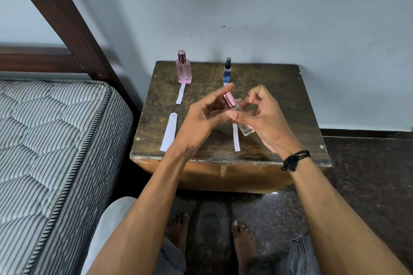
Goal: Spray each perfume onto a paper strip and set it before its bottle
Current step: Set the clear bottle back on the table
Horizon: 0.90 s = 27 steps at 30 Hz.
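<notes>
A clear perfume bottle (244, 126) with a pink metallic cap (229, 98) is tilted above the small wooden table (279, 100). My right hand (266, 118) grips its glass body. My left hand (205, 114) has its fingers and thumb around the cap end. A pink bottle (184, 69) stands at the back left with a paper strip (180, 94) in front of it. A small blue bottle (227, 71) stands at the back centre, a strip tip just showing below it. Another strip (236, 137) lies under my hands, and a wider paper strip (169, 132) lies at the left.
A striped mattress (55, 140) on a dark wooden bed frame (67, 18) stands close to the table's left side. A pale wall is right behind the table. My bare feet (242, 245) rest on the dark stone floor below the table's front edge.
</notes>
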Each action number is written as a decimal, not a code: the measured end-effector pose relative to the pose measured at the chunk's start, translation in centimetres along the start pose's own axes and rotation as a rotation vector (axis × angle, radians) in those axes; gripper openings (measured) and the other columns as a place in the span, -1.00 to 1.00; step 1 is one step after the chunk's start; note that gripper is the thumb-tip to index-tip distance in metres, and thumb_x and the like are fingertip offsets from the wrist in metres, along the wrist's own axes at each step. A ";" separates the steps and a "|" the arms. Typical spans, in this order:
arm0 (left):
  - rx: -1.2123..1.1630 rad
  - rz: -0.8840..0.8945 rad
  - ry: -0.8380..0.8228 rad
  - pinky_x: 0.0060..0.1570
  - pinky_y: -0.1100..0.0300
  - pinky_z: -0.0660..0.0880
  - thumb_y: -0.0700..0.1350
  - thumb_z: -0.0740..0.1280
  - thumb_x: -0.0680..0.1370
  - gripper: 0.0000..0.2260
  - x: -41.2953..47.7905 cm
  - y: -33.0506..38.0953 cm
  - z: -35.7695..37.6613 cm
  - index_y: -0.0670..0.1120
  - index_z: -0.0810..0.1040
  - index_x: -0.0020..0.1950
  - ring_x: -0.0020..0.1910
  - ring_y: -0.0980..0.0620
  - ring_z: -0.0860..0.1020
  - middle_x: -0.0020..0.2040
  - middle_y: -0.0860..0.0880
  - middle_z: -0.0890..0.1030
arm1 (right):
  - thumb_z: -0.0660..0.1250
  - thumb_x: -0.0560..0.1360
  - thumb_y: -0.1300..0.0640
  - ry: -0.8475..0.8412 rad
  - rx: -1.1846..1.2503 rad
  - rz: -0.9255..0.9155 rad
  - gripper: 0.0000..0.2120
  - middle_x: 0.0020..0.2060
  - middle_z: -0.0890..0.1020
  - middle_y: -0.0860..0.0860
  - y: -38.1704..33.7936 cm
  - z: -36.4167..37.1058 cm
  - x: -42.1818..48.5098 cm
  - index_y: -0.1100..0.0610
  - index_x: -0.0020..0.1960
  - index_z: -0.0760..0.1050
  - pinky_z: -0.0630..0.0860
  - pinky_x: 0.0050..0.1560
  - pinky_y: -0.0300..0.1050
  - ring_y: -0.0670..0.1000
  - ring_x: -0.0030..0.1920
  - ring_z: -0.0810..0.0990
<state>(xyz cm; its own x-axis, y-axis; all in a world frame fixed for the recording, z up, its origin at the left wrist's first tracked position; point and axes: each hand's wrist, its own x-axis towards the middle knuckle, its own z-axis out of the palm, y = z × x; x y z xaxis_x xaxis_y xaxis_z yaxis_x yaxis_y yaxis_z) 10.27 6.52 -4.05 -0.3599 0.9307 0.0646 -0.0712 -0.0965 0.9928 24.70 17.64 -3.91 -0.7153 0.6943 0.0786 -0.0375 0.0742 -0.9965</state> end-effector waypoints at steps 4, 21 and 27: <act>0.127 0.017 -0.041 0.40 -0.03 0.47 -0.35 0.46 0.52 -0.39 0.1 0.1 -0.2 -0.01 0.42 0.51 0.29 -0.10 0.59 0.28 -0.13 0.61 | 0.71 0.19 -0.17 0.001 0.045 0.030 -0.43 -0.08 0.55 0.14 0.6 0.0 0.2 -0.07 -0.08 0.37 0.63 -0.01 -0.01 0.06 -0.09 0.63; 0.343 0.191 0.022 0.32 0.19 0.50 -0.29 0.52 0.47 -0.33 0.1 -0.5 0.0 -0.05 0.38 0.54 0.21 0.03 0.60 0.23 -0.13 0.60 | 0.51 0.42 0.45 0.074 0.060 0.046 -0.59 -0.23 0.62 0.00 0.4 0.5 0.2 0.11 -0.04 0.35 0.64 -0.21 -0.09 -0.04 -0.21 0.67; 0.431 0.236 0.006 0.33 0.12 0.49 -0.29 0.47 0.52 -0.34 0.2 -1.1 -0.1 0.03 0.34 0.56 0.21 0.04 0.58 0.19 -0.04 0.61 | 0.63 0.36 0.29 0.074 -0.205 0.057 -0.53 -0.04 0.73 0.04 -0.1 0.2 0.2 0.12 0.18 0.51 0.62 0.15 0.06 -0.05 -0.07 0.67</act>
<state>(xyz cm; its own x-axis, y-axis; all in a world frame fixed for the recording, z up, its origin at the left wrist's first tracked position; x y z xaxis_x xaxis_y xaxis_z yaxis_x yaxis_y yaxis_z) 10.21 6.76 -5.13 -0.3252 0.8991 0.2931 0.4038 -0.1482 0.9028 24.43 17.57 -3.78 -0.6590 0.7515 0.0320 0.1490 0.1720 -0.9738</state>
